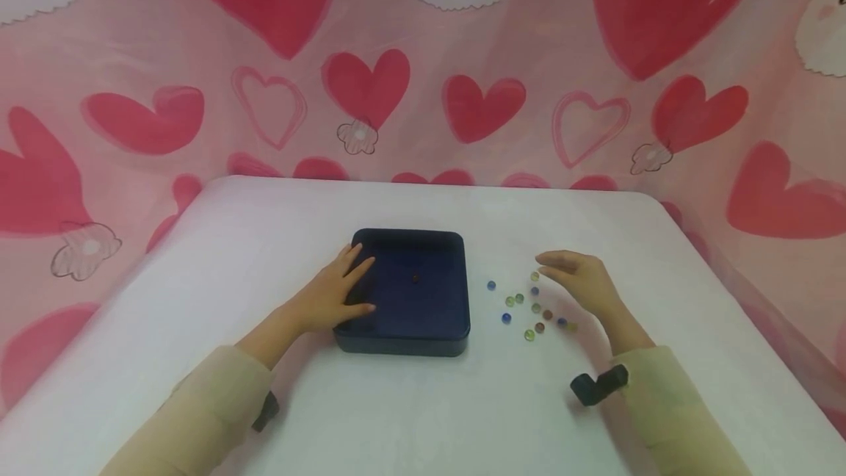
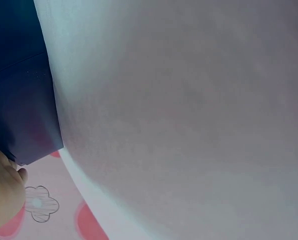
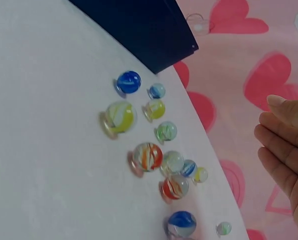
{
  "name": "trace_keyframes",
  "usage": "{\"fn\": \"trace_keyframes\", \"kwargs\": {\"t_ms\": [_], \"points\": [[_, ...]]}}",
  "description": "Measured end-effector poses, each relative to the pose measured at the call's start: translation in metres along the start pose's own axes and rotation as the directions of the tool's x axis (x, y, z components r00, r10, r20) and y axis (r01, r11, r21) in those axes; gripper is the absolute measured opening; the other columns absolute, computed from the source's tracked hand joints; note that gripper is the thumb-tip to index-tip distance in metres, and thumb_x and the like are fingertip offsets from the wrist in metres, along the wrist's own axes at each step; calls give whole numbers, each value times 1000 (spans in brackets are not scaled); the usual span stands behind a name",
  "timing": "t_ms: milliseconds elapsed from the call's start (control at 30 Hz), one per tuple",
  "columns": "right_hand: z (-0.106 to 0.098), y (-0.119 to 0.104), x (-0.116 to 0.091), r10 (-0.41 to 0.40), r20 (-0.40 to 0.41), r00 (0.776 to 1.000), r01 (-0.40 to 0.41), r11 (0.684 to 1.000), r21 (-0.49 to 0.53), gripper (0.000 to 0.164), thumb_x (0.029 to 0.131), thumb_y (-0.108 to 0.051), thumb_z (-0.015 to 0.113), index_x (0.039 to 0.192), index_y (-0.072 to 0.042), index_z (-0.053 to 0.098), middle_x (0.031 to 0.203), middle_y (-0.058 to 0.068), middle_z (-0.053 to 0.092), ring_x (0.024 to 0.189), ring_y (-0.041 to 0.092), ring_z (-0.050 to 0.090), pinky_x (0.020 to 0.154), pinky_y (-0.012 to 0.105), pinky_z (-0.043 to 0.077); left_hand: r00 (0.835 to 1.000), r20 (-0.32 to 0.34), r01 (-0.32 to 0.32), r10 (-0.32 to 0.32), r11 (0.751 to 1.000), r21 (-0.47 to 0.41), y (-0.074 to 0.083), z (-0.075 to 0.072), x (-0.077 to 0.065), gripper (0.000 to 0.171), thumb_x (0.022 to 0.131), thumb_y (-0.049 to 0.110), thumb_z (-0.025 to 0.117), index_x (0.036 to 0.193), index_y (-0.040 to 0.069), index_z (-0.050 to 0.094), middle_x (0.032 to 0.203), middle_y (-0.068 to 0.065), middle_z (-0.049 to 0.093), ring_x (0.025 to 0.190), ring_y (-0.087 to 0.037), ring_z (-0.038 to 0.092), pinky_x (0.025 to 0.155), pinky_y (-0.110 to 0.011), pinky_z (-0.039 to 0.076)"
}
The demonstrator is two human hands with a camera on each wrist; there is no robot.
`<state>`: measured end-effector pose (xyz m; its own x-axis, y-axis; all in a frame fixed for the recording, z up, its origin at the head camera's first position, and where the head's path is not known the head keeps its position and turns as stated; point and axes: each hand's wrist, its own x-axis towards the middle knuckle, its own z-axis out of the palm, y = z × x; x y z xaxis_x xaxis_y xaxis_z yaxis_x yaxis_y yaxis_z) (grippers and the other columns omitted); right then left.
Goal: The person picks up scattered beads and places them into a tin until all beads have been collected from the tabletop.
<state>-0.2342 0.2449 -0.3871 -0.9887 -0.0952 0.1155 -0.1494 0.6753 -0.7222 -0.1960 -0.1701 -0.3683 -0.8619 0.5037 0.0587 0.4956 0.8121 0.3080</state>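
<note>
A dark blue square tray (image 1: 410, 347) stands on the white table, with one small reddish-brown marble (image 1: 415, 278) on its floor. My left hand (image 1: 337, 292) rests on the tray's left rim, fingers spread and reaching over the inside. To the right of the tray lie several loose glass marbles, among them a blue marble (image 3: 129, 81), a yellow marble (image 3: 121, 117) and an orange-red marble (image 3: 148, 156). My right hand (image 1: 584, 279) hovers at the far right side of these marbles. Its fingers are extended and loosely together, and nothing shows between them and the thumb.
A white cloth (image 1: 396, 417) covers the table. Behind and beside it hangs a pink curtain (image 1: 423, 42) with red hearts. Small black wrist cameras (image 1: 598, 386) are strapped near both sleeves.
</note>
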Motion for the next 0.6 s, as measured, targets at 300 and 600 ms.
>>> {"fn": "trace_keyframes", "kwargs": {"t_ms": [300, 600], "points": [[5, 56, 21, 10, -93, 996, -11, 1000, -14, 37, 75, -53, 54, 103, -30, 59, 108, -10, 56, 106, 15, 48, 88, 41, 36, 1000, -4, 0, 0, 1000, -8, 0, 0, 0, 78, 78, 50, 54, 137, 8, 23, 143, -15, 6, 128, -32, 1, 98, -50, 15], [-8, 48, 12, 76, -61, 995, -79, 995, -53, 41, 80, -48, 50, 112, -23, 56, 115, 0, 54, 114, 23, 41, 89, 45, 34, 1000, 1, 1, -1, 1000, -6, -1, 1, 0, 77, 79, 49, 53, 137, 9, 22, 143, -13, 5, 129, -31, 0, 98, -50, 15]]}}
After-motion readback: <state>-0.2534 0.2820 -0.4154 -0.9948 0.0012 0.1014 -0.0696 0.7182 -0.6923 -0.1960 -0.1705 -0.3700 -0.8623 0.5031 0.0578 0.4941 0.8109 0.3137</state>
